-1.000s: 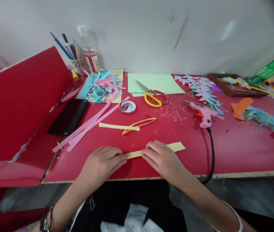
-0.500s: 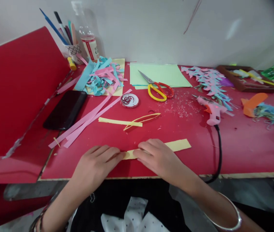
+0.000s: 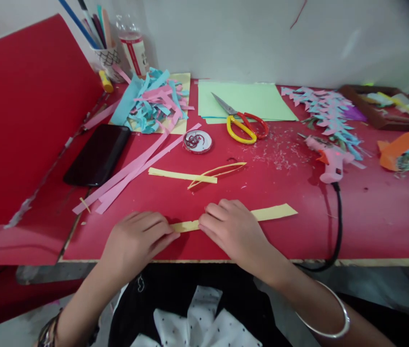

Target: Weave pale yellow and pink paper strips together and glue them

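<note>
Black garment [image 3: 168,284], dotted white bow [image 3: 204,315], silver bangle [image 3: 346,324]

From my head, the camera looked forward and down over the red table [image 3: 388,226], near my left hand [image 3: 137,246] and right hand [image 3: 235,233] at lower centre (my lap [image 3: 186,279] showed beneath), the wall [image 3: 218,38] across the top.

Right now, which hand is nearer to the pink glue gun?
Right. The right hand is on the yellow strip, left of the pink glue gun; the left hand is farther left.
</note>
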Demonstrator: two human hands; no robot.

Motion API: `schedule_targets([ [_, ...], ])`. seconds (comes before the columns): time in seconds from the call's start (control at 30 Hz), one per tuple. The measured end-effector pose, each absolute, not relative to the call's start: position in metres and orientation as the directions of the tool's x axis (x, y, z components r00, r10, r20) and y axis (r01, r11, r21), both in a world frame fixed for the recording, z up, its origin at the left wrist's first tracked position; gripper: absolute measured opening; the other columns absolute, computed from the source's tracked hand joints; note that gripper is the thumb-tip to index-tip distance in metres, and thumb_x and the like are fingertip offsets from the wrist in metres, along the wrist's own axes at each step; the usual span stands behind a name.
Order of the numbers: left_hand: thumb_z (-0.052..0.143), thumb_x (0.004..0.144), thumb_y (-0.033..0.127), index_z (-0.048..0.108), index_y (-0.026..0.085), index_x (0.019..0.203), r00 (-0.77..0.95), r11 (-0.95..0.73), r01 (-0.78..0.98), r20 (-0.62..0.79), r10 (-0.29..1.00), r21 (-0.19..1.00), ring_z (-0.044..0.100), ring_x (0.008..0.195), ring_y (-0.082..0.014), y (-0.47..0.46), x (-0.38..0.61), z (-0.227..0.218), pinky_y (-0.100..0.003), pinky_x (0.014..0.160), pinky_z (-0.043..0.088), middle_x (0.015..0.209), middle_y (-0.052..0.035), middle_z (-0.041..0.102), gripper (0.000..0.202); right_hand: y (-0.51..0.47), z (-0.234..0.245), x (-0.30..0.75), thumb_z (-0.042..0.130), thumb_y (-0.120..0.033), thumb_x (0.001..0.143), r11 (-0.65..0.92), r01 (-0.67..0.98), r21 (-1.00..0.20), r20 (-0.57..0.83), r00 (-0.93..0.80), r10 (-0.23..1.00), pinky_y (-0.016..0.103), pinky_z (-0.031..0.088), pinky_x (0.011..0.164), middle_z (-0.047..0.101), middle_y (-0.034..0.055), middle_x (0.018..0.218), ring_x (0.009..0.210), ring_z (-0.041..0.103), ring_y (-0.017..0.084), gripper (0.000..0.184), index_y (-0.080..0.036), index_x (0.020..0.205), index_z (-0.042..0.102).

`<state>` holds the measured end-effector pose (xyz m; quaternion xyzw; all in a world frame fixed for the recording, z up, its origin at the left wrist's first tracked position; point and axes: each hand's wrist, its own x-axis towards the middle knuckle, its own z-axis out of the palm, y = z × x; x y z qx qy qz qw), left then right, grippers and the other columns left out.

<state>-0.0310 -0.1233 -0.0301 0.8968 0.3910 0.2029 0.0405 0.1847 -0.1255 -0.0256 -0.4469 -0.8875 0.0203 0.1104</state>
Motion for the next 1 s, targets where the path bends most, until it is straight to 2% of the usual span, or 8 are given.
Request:
schedule_targets([
  [0.13, 0.04, 0.088, 0.033, 0.055, 0.016, 0.067, 0.584, -0.634, 0.713, 0.247, 0.773, 0.298, 0.052, 0.059, -0.0103, -0.12, -0.037, -0.031, -0.021, 0.055, 0.037, 0.065, -0.0007, 0.057, 0.031, -0.119, -0.023, 0.186, 0.044, -0.026, 0.087, 0.62, 0.768, -0.16, 0.142, -0.603, 0.785, 0.028, 0.023, 0.06, 0.053, -0.0003, 0.07, 0.064, 0.042, 0.014, 0.019, -0.019, 0.073, 0.054],
  [0.23, 0.038, 0.088, 0.036, 0.053, 0.016, 0.064, 0.556, -0.583, 0.753, 0.179, 0.812, 0.306, 0.049, 0.055, -0.0094, -0.12, -0.038, -0.03, -0.02, 0.052, 0.035, 0.062, 0.0004, 0.054, 0.034, -0.115, -0.023, 0.188, 0.041, -0.027, 0.089, 0.644, 0.745, -0.173, 0.131, -0.631, 0.765, 0.027, 0.023, 0.06, 0.054, 0.0002, 0.072, 0.064, 0.043, 0.013, 0.02, -0.018, 0.075, 0.054],
  [0.47, 0.041, 0.086, 0.039, 0.046, 0.016, 0.059, 0.545, -0.562, 0.76, 0.152, 0.825, 0.327, 0.039, 0.048, -0.0074, -0.12, -0.039, -0.029, -0.019, 0.047, 0.028, 0.055, 0.0033, 0.045, 0.036, -0.11, -0.024, 0.19, 0.041, -0.028, 0.089, 0.658, 0.73, -0.185, 0.131, -0.645, 0.753, 0.027, 0.025, 0.06, 0.054, 0.0008, 0.07, 0.063, 0.045, 0.012, 0.023, -0.017, 0.074, 0.054],
  [0.8, 0.044, 0.084, 0.04, 0.047, 0.017, 0.06, 0.487, -0.504, 0.796, 0.139, 0.862, 0.335, 0.043, 0.052, -0.0097, -0.121, -0.048, -0.031, -0.022, 0.051, 0.032, 0.055, 0.0022, 0.048, 0.033, -0.112, -0.026, 0.187, 0.044, -0.028, 0.087, 0.638, 0.765, -0.088, 0.151, -0.623, 0.768, 0.028, 0.022, 0.06, 0.053, 0.0005, 0.069, 0.063, 0.044, 0.014, 0.019, -0.018, 0.074, 0.053],
  [1.0, 0.048, 0.082, 0.04, 0.047, 0.018, 0.059, 0.44, -0.429, 0.797, 0.077, 0.895, 0.424, 0.045, 0.054, -0.0107, -0.124, -0.063, -0.029, -0.024, 0.053, 0.035, 0.058, 0.0019, 0.05, 0.032, -0.111, -0.025, 0.188, 0.047, -0.029, 0.086, 0.62, 0.779, -0.094, 0.142, -0.606, 0.783, 0.028, 0.022, 0.062, 0.054, 0.0008, 0.068, 0.064, 0.045, 0.014, 0.019, -0.017, 0.072, 0.054],
])
